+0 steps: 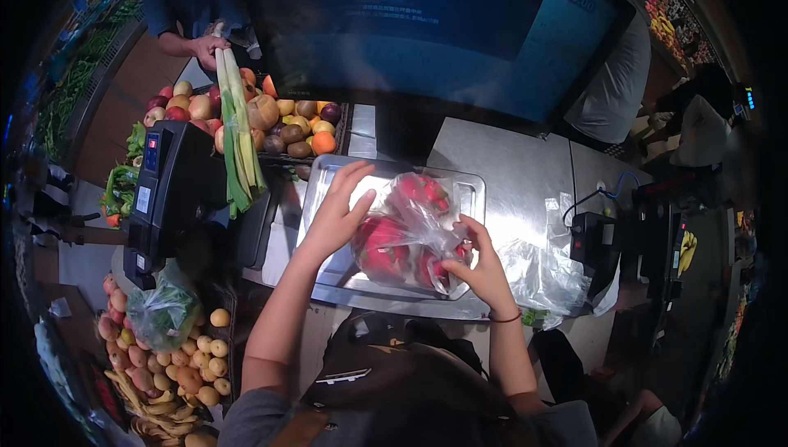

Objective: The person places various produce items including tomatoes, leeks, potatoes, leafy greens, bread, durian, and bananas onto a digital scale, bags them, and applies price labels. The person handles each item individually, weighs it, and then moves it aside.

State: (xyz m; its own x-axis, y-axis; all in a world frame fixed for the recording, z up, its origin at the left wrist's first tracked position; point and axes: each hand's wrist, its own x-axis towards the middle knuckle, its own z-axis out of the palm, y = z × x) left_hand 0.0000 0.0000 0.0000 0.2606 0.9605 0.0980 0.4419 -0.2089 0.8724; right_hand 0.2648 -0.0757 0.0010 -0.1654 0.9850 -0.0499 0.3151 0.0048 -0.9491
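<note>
A clear plastic bag (400,238) with several red dragon fruits (382,243) in it rests on a shiny metal tray (334,279) in front of me. My right hand (484,270) is curled round the bag's right side, thumb and fingers against the plastic. Left of the bag, my left hand (338,215) hovers over the tray with its fingers stretched out and nothing in them. The bag's gathered plastic lies bunched over the fruits, near my right hand.
Beyond the tray stands a large screen (410,28). A person's hand (209,49) holds leeks (236,131) at the far left, over crates of mixed fruit (300,131). Near left are a black device (168,201) and bagged greens (164,314). Loose plastic bags (542,275) lie right.
</note>
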